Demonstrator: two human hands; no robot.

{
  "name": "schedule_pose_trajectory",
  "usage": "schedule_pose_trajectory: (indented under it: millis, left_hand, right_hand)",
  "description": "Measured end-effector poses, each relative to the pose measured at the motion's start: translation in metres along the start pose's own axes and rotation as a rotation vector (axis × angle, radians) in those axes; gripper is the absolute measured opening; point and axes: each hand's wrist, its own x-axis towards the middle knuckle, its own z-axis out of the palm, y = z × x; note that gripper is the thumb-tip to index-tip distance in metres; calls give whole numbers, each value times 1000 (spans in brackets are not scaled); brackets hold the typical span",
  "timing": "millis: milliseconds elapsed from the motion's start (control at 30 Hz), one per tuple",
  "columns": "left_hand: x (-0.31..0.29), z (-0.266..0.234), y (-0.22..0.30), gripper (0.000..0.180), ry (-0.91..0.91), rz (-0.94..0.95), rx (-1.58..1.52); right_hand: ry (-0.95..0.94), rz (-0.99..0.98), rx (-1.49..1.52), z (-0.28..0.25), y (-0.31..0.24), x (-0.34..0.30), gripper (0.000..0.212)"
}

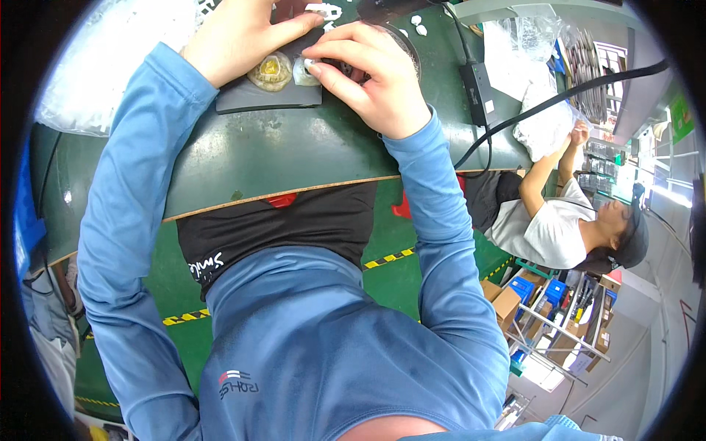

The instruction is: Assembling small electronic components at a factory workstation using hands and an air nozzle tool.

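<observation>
My left hand (239, 33) reaches to the top edge of the picture. Its thumb lies against a small white plastic part (323, 10), and its other fingers are partly cut off. My right hand (379, 66) is closed in a pinch, thumb against forefinger, on a small whitish piece (308, 65). Just below that pinch sits a small translucent cup-like thing (304, 76). Beside it, a round clear dish with yellow contents (271, 71) rests on a flat dark grey block (272, 100). A round dark-rimmed container (412, 51) is partly hidden behind my right hand.
The green worktable (279, 158) has a curved near edge. Clear plastic bags (110, 73) lie at the left. A black power adapter (478, 92) with cables stands at the right, near small white pieces (419, 28). Further right, a co-worker (559, 220) handles a white bag (544, 125).
</observation>
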Motion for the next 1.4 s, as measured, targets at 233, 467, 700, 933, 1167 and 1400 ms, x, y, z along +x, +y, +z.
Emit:
schedule_pose_trajectory:
  millis: [233, 467, 700, 933, 1167, 1400]
  left_hand:
    - [-3, 1, -4, 16, 29, 73, 76]
    - [-2, 2, -10, 16, 30, 145, 81]
    - [-2, 2, -11, 17, 21, 142, 87]
    - [-3, 4, -14, 18, 38, 176, 102]
    - [-2, 4, -18, 19, 26, 221, 148]
    - [-2, 4, -17, 19, 32, 201, 157]
  right_hand:
    - [204, 452, 742, -10, -16, -3, 15]
    - [-111, 142, 232, -19, -9, 7, 14]
    - [-327, 270, 189, -17, -18, 15, 16]
    - [-122, -54, 103, -8, -2, 9, 17]
    - [-90, 195, 247, -11, -13, 6, 16]
    - [-49, -42, 233, -12, -4, 15, 11]
